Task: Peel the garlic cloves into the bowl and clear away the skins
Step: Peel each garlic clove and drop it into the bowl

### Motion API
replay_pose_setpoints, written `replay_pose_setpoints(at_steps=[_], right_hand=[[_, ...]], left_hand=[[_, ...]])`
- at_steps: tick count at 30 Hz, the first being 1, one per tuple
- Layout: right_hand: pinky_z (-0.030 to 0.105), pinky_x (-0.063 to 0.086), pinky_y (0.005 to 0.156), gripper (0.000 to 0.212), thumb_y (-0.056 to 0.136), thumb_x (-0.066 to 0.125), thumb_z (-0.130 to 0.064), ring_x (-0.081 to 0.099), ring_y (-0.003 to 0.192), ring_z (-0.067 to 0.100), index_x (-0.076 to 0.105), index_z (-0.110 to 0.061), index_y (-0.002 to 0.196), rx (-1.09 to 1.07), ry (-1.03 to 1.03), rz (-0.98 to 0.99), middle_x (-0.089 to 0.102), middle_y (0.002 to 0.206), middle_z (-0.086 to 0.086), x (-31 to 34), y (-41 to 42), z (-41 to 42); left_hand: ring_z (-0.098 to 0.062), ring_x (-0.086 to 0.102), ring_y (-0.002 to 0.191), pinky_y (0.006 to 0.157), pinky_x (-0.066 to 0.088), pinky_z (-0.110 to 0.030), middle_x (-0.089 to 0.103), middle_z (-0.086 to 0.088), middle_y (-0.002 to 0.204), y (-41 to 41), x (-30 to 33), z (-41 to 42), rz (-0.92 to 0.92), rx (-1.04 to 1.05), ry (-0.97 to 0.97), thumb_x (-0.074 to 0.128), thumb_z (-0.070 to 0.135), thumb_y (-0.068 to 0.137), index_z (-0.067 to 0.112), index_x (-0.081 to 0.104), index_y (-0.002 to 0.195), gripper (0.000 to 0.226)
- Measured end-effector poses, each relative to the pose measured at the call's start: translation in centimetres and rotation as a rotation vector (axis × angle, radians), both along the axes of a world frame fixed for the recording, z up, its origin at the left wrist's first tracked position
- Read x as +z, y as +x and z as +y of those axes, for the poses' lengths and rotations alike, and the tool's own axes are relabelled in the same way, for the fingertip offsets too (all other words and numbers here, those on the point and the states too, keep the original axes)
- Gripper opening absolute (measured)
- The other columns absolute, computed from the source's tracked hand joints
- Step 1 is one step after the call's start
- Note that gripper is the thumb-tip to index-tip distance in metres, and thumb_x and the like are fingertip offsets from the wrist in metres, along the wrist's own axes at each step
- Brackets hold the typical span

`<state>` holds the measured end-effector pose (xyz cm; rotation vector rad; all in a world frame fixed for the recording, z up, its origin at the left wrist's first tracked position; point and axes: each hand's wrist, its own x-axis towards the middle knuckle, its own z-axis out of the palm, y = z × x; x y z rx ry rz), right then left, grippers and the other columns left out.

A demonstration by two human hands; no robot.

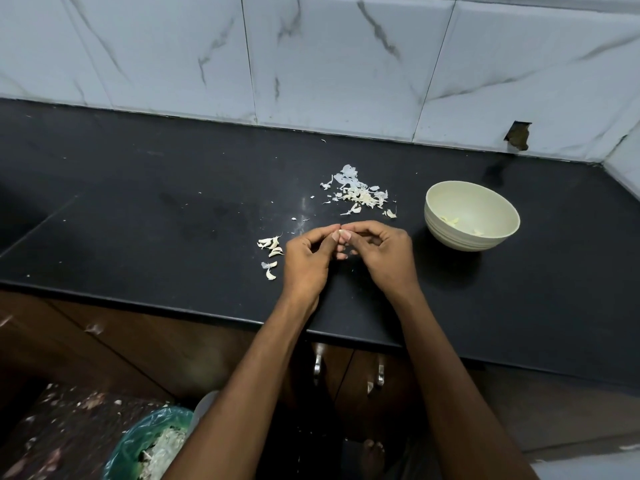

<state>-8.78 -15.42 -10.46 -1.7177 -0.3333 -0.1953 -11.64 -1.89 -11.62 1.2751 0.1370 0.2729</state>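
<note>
My left hand (306,259) and my right hand (384,252) meet above the black counter (156,220), and both pinch one small garlic clove (344,233) between their fingertips. Several unpeeled cloves (272,252) lie on the counter just left of my left hand. A heap of papery skins (358,194) sits beyond my hands. The pale green bowl (446,223) stands to the right of my right hand, with a few peeled cloves (450,221) in its bottom.
A bin lined with a green bag (138,441) stands on the floor at the lower left, with skins inside. Cabinet doors with metal handles (318,363) are below the counter edge. A marble-tiled wall (329,64) backs the counter.
</note>
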Motion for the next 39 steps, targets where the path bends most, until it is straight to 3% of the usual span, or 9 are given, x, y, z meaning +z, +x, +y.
replay_pose_setpoints(at_steps=[3,7,11,21,31,36,39], right_hand=[[0.03,0.061,0.081,0.007,0.093,0.077,-0.01,0.076,0.083,0.013,0.079,-0.012,0.1,-0.034,0.041,-0.001,0.08,0.089,0.0,-0.1,0.1,0.0],[0.037,0.063,0.085,0.01,0.094,0.076,-0.008,0.077,0.086,0.019,0.078,-0.006,0.103,-0.003,0.108,0.031,0.08,0.092,0.005,0.1,0.0,-0.1],[0.038,0.063,0.086,0.011,0.094,0.075,-0.007,0.079,0.088,0.022,0.078,-0.004,0.104,0.024,0.088,0.036,0.081,0.093,0.006,0.0,-0.1,-0.1],[0.037,0.063,0.087,0.014,0.093,0.077,-0.006,0.078,0.095,0.027,0.078,-0.002,0.107,0.071,0.132,0.045,0.08,0.094,0.011,0.0,-0.6,-0.1],[0.029,0.063,0.079,0.014,0.092,0.077,-0.001,0.078,0.085,0.021,0.079,0.0,0.105,0.074,0.111,0.01,0.08,0.088,0.009,0.1,-1.0,-0.2],[0.03,0.063,0.079,0.012,0.092,0.076,-0.001,0.078,0.083,0.022,0.079,-0.001,0.104,0.105,0.175,0.032,0.08,0.089,0.013,0.3,-1.0,-0.2],[0.029,0.062,0.077,0.013,0.092,0.075,0.001,0.077,0.082,0.024,0.077,0.003,0.105,0.129,0.263,0.093,0.079,0.089,0.019,0.6,-0.8,-0.2]], left_hand=[[-0.015,0.068,0.079,0.075,0.059,-0.03,0.078,-0.016,0.099,-0.1,0.0,0.0,0.003,0.011,0.022,0.071,0.007,0.096,0.0,0.077,0.111,0.017],[-0.017,0.063,0.081,0.069,0.055,-0.026,0.077,-0.02,0.094,-0.3,0.2,0.2,-0.016,-0.009,0.009,0.071,0.006,0.096,0.001,0.079,0.104,0.013],[-0.017,0.065,0.078,0.068,0.054,-0.025,0.077,-0.013,0.089,-0.4,0.3,0.3,-0.019,-0.003,-0.031,0.072,0.007,0.095,0.001,0.079,0.103,0.012],[-0.022,0.063,0.076,0.064,0.052,-0.023,0.077,-0.015,0.087,-0.5,0.6,0.2,-0.003,0.011,-0.095,0.076,0.006,0.092,-0.002,0.079,0.102,0.014],[-0.011,0.053,0.058,0.057,0.045,-0.022,0.074,-0.006,0.07,-0.6,0.7,0.1,0.015,0.038,-0.066,0.075,0.001,0.09,-0.003,0.08,0.098,0.01],[-0.007,0.053,0.057,0.055,0.044,-0.02,0.072,-0.004,0.068,-0.7,0.7,0.1,0.026,0.041,-0.078,0.075,0.001,0.09,-0.005,0.079,0.099,0.012],[-0.012,0.059,0.065,0.058,0.045,-0.021,0.074,-0.013,0.077,-0.7,0.9,0.3,0.026,0.011,-0.151,0.075,0.001,0.09,-0.005,0.079,0.098,0.011]])
